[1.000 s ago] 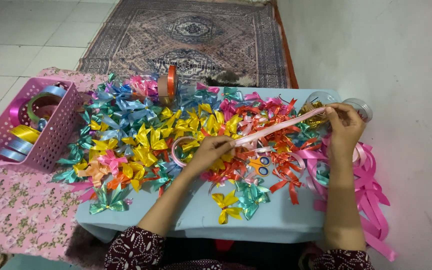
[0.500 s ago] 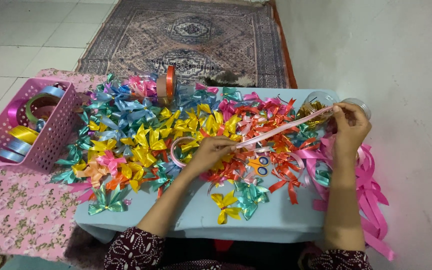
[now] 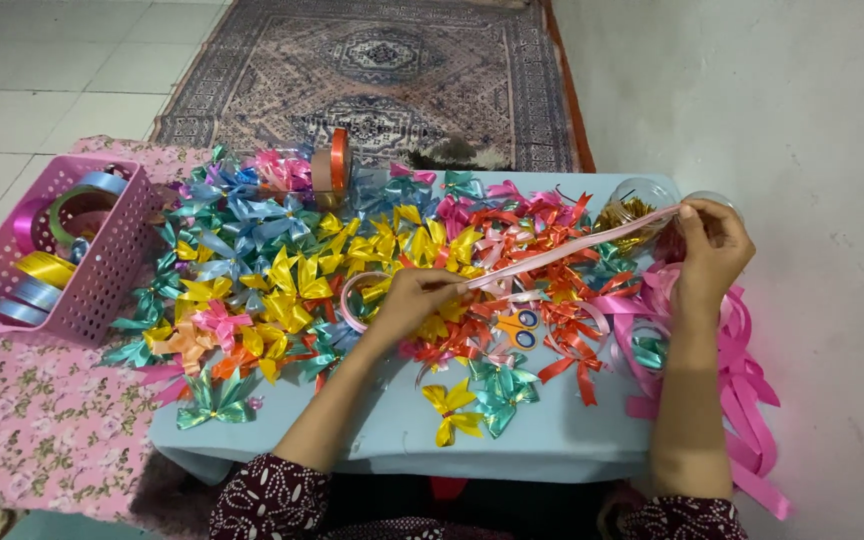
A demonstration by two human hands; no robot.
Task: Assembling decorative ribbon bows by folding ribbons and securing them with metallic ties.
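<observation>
While both hands work above a low blue table (image 3: 552, 440), a pink ribbon (image 3: 572, 247) runs taut between them. Left hand (image 3: 414, 300) pinches its lower end over the middle of the table, fingers closed on it. Right hand (image 3: 710, 245) pinches the upper end near the table's far right corner, beside a clear jar (image 3: 632, 205). Colourful bows (image 3: 282, 270) cover the tabletop, with small scissors (image 3: 520, 328) among them. At left sits a pink basket (image 3: 102, 290) of ribbon rolls.

Glossy ribbon (image 3: 572, 247) — perforated plastic basket (image 3: 102, 290).
</observation>
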